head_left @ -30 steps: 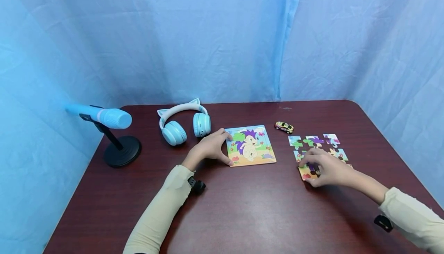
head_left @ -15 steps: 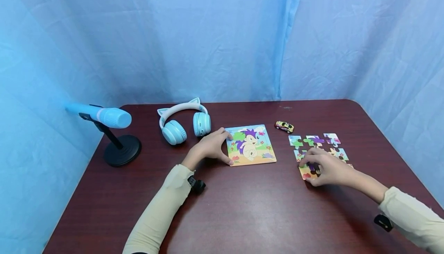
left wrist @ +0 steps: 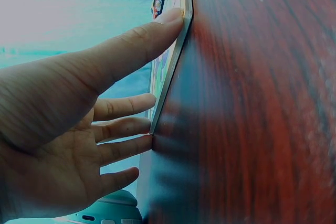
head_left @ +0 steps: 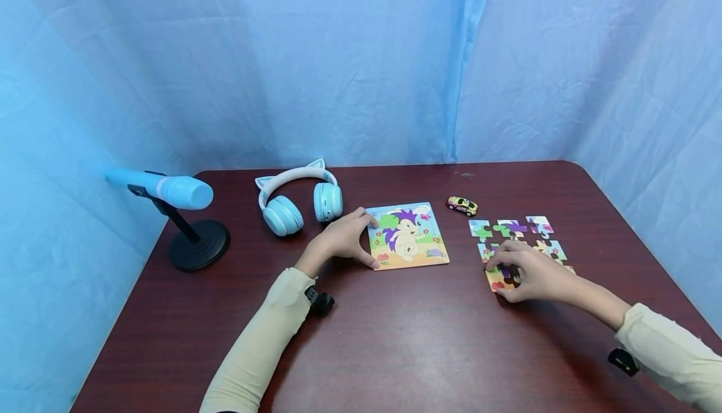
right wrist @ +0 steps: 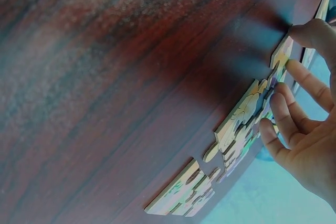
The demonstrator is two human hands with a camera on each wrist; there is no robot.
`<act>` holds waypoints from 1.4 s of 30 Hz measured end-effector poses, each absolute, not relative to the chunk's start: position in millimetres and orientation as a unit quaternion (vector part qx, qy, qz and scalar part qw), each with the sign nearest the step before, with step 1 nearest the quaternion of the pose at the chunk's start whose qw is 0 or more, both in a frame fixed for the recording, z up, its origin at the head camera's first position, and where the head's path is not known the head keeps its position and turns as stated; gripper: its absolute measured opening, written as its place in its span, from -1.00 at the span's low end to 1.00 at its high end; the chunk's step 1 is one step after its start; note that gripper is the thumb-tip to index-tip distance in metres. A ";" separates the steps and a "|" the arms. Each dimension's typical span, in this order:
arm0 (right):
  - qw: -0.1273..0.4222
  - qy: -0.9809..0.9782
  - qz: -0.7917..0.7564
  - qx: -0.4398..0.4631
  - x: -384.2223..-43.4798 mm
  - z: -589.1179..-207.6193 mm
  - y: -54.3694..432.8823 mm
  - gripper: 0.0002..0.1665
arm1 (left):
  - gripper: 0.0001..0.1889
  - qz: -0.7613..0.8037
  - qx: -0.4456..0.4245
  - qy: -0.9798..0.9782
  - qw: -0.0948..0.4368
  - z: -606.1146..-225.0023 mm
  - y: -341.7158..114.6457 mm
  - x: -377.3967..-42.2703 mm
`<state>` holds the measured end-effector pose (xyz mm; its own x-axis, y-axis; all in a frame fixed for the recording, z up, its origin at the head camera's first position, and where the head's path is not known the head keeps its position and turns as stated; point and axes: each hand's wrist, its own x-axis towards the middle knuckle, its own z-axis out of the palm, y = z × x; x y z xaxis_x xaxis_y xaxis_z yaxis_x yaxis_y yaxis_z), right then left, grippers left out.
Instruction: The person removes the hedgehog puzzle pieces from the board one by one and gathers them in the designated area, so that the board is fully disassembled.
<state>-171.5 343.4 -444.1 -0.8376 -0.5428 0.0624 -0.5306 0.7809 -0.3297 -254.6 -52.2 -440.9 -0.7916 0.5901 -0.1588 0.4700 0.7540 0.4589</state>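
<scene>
A square picture puzzle board with a purple-haired hedgehog lies flat in the middle of the table. My left hand rests at its left side, thumb on the near corner and fingertips along the edge; in the left wrist view the fingers are nearly straight against the board's rim. To the right, loose jigsaw pieces lie in rows with small gaps. My right hand pinches the near-left corner piece between thumb and index finger, while its other fingers hover over neighbouring pieces, partly hiding them in the head view.
A small yellow toy car sits behind the pieces. Light-blue cat-ear headphones lie left of the board. A blue microphone on a black stand is at the far left. Blue curtains surround the dark red table.
</scene>
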 end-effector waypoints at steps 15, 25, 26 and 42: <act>0.017 0.945 -0.162 -0.285 -171.6 -441.9 344.4 -0.51 | -0.12 0.202 0.287 0.925 0.146 -440.3 -52.4 -253.4; 0.021 0.946 -0.161 -0.280 -171.5 -441.0 343.5 -0.49 | -0.12 0.196 0.287 0.926 0.145 -439.3 -51.9 -253.9; 0.021 0.946 -0.160 -0.280 -171.5 -440.9 343.5 -0.49 | -0.12 0.197 0.287 0.926 0.144 -439.1 -51.9 -253.7; 0.014 0.936 -0.185 -0.300 -176.5 -441.0 340.3 -0.54 | -0.12 0.189 0.287 0.928 0.145 -434.1 -49.9 -250.0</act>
